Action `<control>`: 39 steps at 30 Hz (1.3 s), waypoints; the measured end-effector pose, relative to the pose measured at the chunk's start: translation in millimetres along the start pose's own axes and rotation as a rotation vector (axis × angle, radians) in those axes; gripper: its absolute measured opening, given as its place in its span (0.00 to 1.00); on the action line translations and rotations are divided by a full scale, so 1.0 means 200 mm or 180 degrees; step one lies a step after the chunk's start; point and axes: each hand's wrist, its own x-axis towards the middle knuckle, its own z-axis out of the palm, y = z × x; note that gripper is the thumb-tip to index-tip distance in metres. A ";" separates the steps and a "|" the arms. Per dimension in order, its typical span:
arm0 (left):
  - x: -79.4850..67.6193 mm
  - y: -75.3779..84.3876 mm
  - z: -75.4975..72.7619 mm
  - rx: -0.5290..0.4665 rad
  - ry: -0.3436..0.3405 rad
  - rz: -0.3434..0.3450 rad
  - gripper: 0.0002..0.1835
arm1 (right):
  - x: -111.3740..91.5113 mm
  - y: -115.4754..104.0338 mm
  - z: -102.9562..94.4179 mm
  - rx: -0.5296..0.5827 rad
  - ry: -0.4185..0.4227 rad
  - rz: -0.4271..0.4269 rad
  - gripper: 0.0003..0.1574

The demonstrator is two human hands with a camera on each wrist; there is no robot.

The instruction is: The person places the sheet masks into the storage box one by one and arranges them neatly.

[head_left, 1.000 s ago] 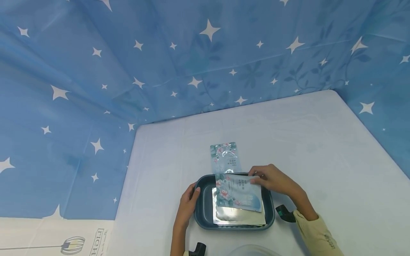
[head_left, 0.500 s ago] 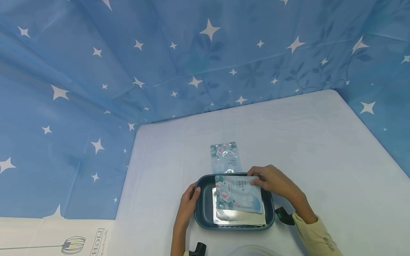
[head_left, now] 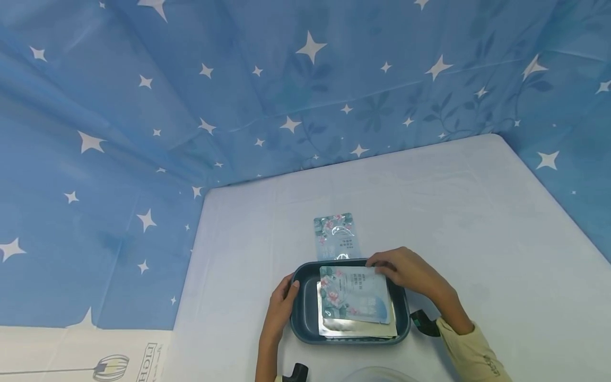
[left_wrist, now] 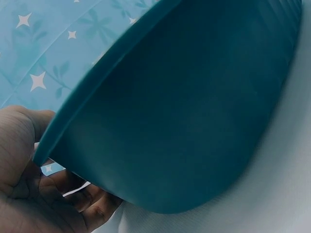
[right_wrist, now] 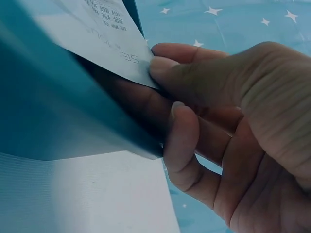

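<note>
A dark blue-green tray (head_left: 304,318) rests on the white table. My left hand (head_left: 279,309) grips its left end, thumb over the rim and fingers beneath in the left wrist view. At the far right corner of the tray, my right hand (head_left: 406,271) pinches the corner of a pale blue floral sachet (head_left: 354,294) between thumb and fingers. In the right wrist view the thumb (right_wrist: 165,68) lies on the printed face. Beneath this sachet, silver foil packets (head_left: 353,330) lie in the tray. A similar floral sachet (head_left: 335,233) lies just beyond the far rim, its lower end hidden.
A translucent round thing (head_left: 379,375) shows at the near edge of the head view. The white tabletop (head_left: 429,201) extends behind and to both sides. Blue star-printed cloth (head_left: 238,95) hangs along the back and sides.
The pinched floral sachet has come slightly nearer and lower over the foil packets, and my right hand has shifted a little left. My left hand keeps its grip on the tray.
</note>
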 end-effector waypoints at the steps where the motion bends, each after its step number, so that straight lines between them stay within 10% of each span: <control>1: 0.00 0.00 0.00 0.0013 -0.0002 -0.0008 0.20 | 0.00 0.00 0.00 -0.0026 0.0014 -0.0017 0.13; 20: 0.07 -0.18 0.02 -0.0088 0.0057 0.0016 0.22 | -0.01 -0.01 -0.02 -0.0025 0.0050 -0.0208 0.07; 39: -0.01 0.02 0.00 -0.0026 0.0024 0.0015 0.20 | 0.00 0.01 -0.02 0.0278 0.0496 0.0050 0.07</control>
